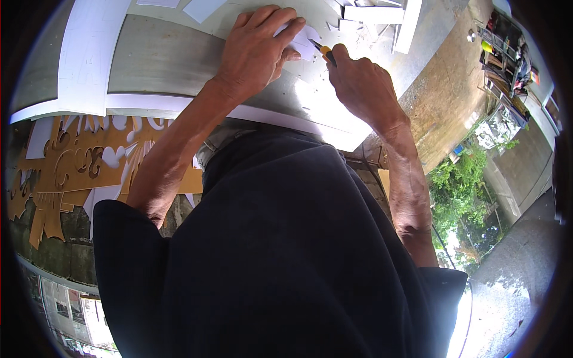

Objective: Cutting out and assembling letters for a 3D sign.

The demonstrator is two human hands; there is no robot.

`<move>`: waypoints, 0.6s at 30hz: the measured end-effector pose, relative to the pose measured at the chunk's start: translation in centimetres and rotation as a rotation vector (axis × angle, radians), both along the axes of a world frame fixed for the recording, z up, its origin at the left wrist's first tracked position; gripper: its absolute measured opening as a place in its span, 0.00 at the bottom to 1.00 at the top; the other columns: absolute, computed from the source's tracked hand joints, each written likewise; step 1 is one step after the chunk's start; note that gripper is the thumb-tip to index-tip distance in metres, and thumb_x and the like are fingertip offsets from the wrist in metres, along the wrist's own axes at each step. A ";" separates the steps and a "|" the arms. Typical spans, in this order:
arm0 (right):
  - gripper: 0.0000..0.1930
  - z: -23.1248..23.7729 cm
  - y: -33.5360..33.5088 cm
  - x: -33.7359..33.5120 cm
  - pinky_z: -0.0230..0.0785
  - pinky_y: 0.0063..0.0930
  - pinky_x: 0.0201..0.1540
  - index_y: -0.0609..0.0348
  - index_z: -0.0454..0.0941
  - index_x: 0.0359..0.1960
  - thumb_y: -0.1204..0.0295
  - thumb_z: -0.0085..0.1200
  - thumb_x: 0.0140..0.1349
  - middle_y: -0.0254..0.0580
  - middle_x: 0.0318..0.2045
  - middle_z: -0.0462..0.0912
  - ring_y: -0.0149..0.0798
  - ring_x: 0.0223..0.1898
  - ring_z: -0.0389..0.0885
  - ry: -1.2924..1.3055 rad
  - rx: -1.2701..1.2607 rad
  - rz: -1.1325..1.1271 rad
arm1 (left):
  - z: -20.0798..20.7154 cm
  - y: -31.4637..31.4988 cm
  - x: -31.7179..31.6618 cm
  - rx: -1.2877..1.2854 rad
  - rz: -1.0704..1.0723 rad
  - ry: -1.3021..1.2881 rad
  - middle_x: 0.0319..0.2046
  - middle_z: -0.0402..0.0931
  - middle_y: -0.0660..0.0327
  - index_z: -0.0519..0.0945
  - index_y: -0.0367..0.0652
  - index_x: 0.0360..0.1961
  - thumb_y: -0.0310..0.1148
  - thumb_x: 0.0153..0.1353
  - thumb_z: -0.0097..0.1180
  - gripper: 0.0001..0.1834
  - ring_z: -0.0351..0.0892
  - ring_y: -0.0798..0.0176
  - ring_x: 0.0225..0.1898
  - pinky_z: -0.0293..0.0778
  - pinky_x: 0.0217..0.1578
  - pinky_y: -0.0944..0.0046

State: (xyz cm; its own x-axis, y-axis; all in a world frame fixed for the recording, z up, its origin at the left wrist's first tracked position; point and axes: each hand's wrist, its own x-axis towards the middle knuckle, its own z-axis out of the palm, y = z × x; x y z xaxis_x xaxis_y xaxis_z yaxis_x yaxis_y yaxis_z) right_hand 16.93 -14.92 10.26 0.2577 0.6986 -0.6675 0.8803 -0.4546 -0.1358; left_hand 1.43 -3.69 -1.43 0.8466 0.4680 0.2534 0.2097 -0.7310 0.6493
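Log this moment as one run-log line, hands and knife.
left hand: pressing white sheet flat | right hand: gripping utility knife, tip at sheet | surface: grey table

Bright daylight; glare burns out the table point(325, 110) at center and the ground at lower right. Dark shirt point(286, 256) underexposed. Fisheye bends edges; black corners.

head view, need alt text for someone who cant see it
Seen from above, a person's left hand presses flat on a white sheet on a grey metal worktable, while the right hand grips a yellow-and-black utility knife cutting it. White offcut strips lie beyond, and a brown cut-out ornamental panel sits below the table at left.
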 end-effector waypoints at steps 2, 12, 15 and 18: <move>0.10 -0.3 -0.4 -0.5 0.77 0.52 0.29 0.63 0.70 0.41 0.67 0.45 0.75 0.56 0.19 0.82 0.59 0.23 0.85 0.007 -0.005 -0.030 | 0.5 0.2 0.1 0.020 -0.044 0.015 0.50 0.77 0.66 0.84 0.47 0.56 0.38 0.51 0.72 0.28 0.74 0.58 0.54 0.69 0.53 0.54; 0.10 -1.6 -2.1 -1.2 0.75 0.52 0.23 0.59 0.63 0.39 0.69 0.51 0.73 0.55 0.16 0.78 0.62 0.21 0.82 0.045 0.155 -0.107 | 0.8 0.1 0.7 0.036 -0.049 0.028 0.46 0.77 0.65 0.84 0.44 0.55 0.33 0.49 0.73 0.28 0.74 0.57 0.51 0.71 0.52 0.55; 0.10 -1.7 -1.8 -1.7 0.75 0.53 0.24 0.59 0.62 0.39 0.69 0.50 0.74 0.56 0.16 0.78 0.62 0.22 0.83 0.024 0.116 -0.126 | 0.4 0.2 0.4 0.022 -0.045 0.005 0.46 0.77 0.65 0.84 0.44 0.55 0.32 0.48 0.73 0.29 0.73 0.57 0.51 0.71 0.52 0.55; 0.11 -1.5 -1.9 -1.7 0.74 0.53 0.24 0.59 0.62 0.39 0.68 0.50 0.74 0.56 0.16 0.78 0.63 0.22 0.83 0.034 0.102 -0.134 | 0.7 0.0 0.5 0.025 -0.044 0.003 0.46 0.77 0.65 0.84 0.44 0.55 0.32 0.47 0.74 0.30 0.73 0.57 0.51 0.72 0.52 0.56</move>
